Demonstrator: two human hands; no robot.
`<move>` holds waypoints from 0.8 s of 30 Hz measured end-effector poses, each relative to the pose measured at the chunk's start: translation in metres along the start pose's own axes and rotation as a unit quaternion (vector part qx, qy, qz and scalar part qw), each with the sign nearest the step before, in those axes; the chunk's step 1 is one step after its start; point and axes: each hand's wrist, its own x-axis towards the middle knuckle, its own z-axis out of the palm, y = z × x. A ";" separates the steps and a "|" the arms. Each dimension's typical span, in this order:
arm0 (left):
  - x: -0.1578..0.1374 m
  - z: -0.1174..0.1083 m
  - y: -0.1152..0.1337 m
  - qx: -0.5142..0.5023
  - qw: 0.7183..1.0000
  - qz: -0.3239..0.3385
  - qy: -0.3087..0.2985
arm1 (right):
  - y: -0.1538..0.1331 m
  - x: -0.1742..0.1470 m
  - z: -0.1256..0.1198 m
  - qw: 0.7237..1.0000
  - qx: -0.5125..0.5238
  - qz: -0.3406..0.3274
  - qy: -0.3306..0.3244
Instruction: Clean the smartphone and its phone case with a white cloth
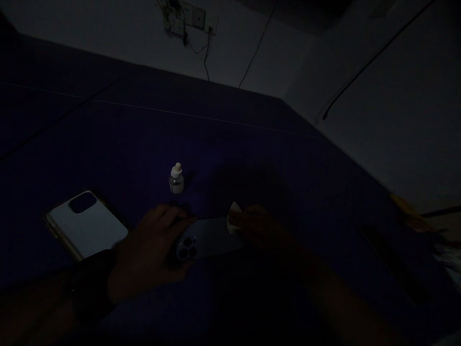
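Note:
In the dim head view a smartphone (214,237) lies back side up on the dark blue surface, its camera lenses toward the left. My left hand (154,245) grips the phone's camera end between thumb and fingers. A small white cloth or tissue (233,218) is pinched under the fingers of my right hand (259,226) and pressed on the phone's other end. A small dropper bottle (176,180) with a white top stands upright just beyond my left hand. To the left lies a phone case (88,223) with a camera cutout, partly behind my left wrist.
Wall sockets (192,17) with plugged cables are on the back wall. A black cable (374,62) hangs along the right wall. A long dark flat object (392,262) lies at the right, near some yellow and whitish items (410,211) by the wall.

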 end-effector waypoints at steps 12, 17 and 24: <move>0.000 0.002 0.001 -0.008 1.000 -0.012 0.027 | -0.001 0.004 -0.001 0.997 -0.025 -0.051 0.043; 0.003 0.001 0.003 -0.011 0.999 -0.013 0.030 | -0.004 -0.005 -0.007 0.994 -0.038 -0.102 -0.006; 0.002 0.003 -0.001 -0.028 0.999 -0.016 0.002 | -0.007 0.000 -0.005 0.996 -0.037 -0.077 -0.014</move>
